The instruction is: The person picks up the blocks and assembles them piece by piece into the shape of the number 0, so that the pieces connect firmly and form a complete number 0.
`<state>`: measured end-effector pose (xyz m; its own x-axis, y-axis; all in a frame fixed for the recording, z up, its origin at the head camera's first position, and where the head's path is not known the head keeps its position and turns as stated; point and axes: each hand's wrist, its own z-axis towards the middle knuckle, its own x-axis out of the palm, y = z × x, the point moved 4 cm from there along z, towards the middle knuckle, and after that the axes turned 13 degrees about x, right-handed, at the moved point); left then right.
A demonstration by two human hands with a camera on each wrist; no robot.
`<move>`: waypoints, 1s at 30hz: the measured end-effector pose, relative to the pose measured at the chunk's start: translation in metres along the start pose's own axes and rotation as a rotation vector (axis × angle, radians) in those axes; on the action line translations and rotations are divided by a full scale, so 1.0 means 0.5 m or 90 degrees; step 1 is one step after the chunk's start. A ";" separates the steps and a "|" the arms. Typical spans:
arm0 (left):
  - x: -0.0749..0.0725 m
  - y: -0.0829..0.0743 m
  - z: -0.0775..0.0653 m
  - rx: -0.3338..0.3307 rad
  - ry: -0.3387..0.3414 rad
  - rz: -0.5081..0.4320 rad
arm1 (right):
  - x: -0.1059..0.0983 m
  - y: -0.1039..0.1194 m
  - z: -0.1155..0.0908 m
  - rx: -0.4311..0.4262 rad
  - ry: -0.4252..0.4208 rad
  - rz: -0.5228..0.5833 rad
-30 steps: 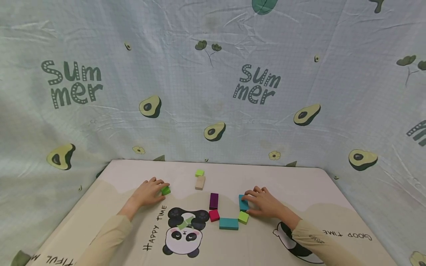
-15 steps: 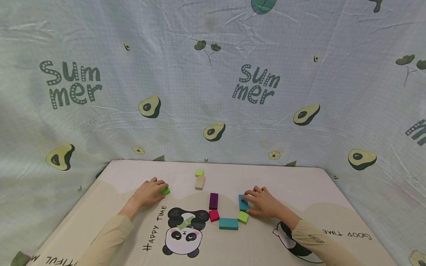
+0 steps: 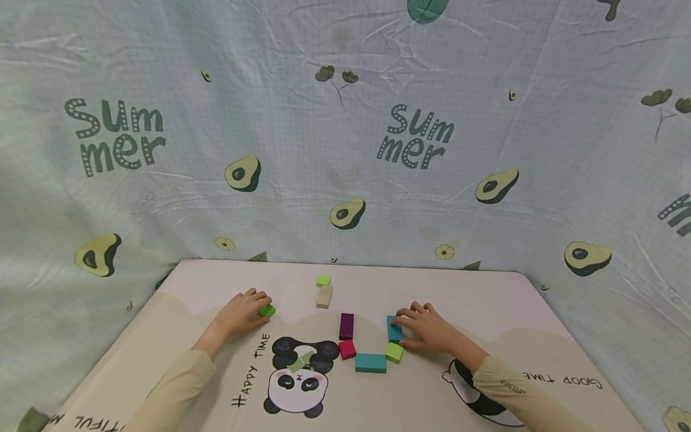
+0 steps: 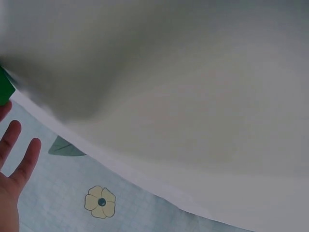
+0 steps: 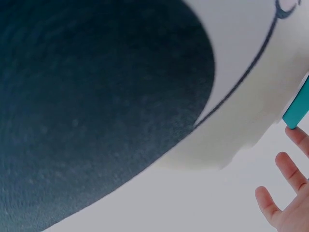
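Note:
My left hand (image 3: pixel 244 312) lies on the mat with its fingertips pinching a small green cube (image 3: pixel 267 310). That cube shows at the left edge of the left wrist view (image 4: pixel 5 88), above two outstretched fingers (image 4: pixel 21 159). My right hand (image 3: pixel 427 330) grips a teal block (image 3: pixel 393 329) between fingers and thumb. The block's edge (image 5: pixel 299 108) and some fingertips (image 5: pixel 285 166) appear in the right wrist view. Beside it, a light green cube (image 3: pixel 394 352), a long teal block (image 3: pixel 370 362), a red cube (image 3: pixel 347 349) and a purple block (image 3: pixel 346 326) form a U-shaped row.
A beige block (image 3: pixel 324 296) and a small light green cube (image 3: pixel 323 280) lie farther back at the middle. The mat (image 3: pixel 464 288) bears a panda print (image 3: pixel 298 384). An avocado-patterned cloth (image 3: pixel 345 150) hangs right behind the table's far edge.
The green cube has shifted very slightly toward my left hand. Nothing else has visibly moved.

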<state>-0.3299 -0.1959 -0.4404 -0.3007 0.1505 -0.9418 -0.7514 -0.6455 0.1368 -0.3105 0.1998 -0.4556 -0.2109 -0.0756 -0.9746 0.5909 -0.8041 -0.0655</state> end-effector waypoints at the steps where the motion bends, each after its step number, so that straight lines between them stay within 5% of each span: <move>1: 0.000 -0.001 0.000 0.003 -0.006 0.003 | 0.001 0.000 0.000 -0.001 -0.001 0.001; 15: 0.002 -0.017 0.024 0.062 -0.098 0.015 | 0.004 -0.003 -0.002 0.010 0.020 -0.012; 30: -0.002 -0.082 0.115 0.082 -0.105 -0.021 | 0.003 -0.002 -0.002 -0.015 -0.011 -0.004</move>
<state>-0.3323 -0.1264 -0.4274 -0.3593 0.2976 -0.8845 -0.8283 -0.5383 0.1554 -0.3106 0.2010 -0.4571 -0.2285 -0.0814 -0.9701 0.6074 -0.7907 -0.0767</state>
